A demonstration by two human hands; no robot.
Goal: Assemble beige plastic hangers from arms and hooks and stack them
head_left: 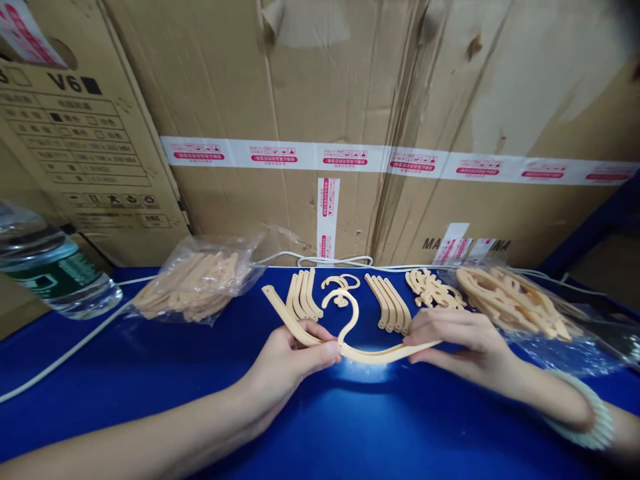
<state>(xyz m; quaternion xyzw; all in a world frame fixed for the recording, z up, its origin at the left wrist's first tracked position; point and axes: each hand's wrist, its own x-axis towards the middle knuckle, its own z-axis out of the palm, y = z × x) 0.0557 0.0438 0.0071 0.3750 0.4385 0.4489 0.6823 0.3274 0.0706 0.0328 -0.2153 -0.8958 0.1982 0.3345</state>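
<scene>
Between my two hands I hold a beige plastic hanger (373, 357) above the blue table, its curved hook pointing up. My left hand (295, 353) pinches it near the base of the hook, and one arm of the hanger sticks out up and left past the fingers. My right hand (460, 340) grips the other arm close to its end. Just beyond lie a row of curved hanger arms (303, 297) on the left, loose hooks (347, 281) in the middle and another row of arms (389, 303) on the right.
A pile of small hooks (433, 290) lies beside an opened plastic bag of beige parts (510, 300). Another bag of arms (195, 287) rests at left. A water bottle (55, 267) and white cable (65, 357) are at far left. Cardboard boxes (300, 213) stand behind the blue table (320, 427).
</scene>
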